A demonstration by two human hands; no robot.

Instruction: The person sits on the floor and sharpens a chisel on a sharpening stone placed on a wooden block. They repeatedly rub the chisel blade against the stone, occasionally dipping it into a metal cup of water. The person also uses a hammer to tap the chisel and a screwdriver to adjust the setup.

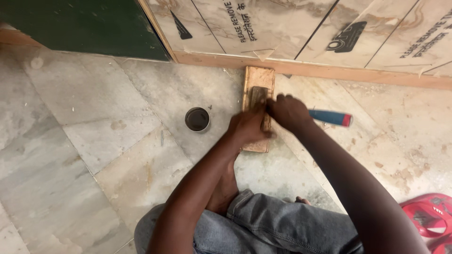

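A flat wooden block (258, 75) lies on the stone floor against the wall, with a dark oblong stone (256, 94) set into its top. My right hand (288, 112) grips a tool whose blue handle with a red end (329, 117) sticks out to the right. My left hand (247, 127) bears down on the tool's front end over the block, fingers closed. The tool's working end is hidden under both hands, which are slightly blurred.
A small round tin (197, 119) of dark liquid stands just left of the block, and a thin nail (162, 137) lies further left. Film-covered boards (292, 28) above a wooden strip (329, 70) line the far side. Red sandals (428, 216) lie at lower right. My bare foot (223, 193) rests below the block.
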